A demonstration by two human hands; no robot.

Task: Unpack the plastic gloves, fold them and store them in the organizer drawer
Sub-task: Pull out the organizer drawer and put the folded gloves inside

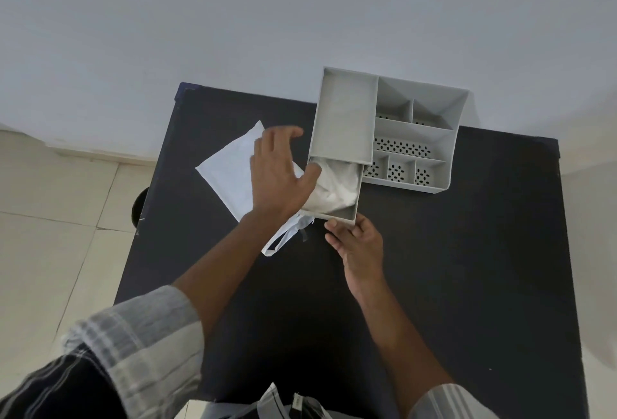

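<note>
A grey organizer (417, 138) with several compartments stands at the back of the black table (467, 268). Its drawer (340, 214) is pulled out toward me and holds crumpled whitish plastic gloves (337, 188). My left hand (278, 174) hovers at the drawer's left edge with fingers spread, the thumb touching the gloves. My right hand (359, 245) holds the drawer's front lip with its fingertips. A white flat packet (227, 168) lies left of the drawer, partly under my left hand. A loose white plastic piece (283, 238) lies by the drawer's front corner.
The table backs onto a pale wall. Tiled floor lies to the left, with a dark round object (138, 204) at the table's left edge. Some plastic and dark items (293, 402) sit at the near edge.
</note>
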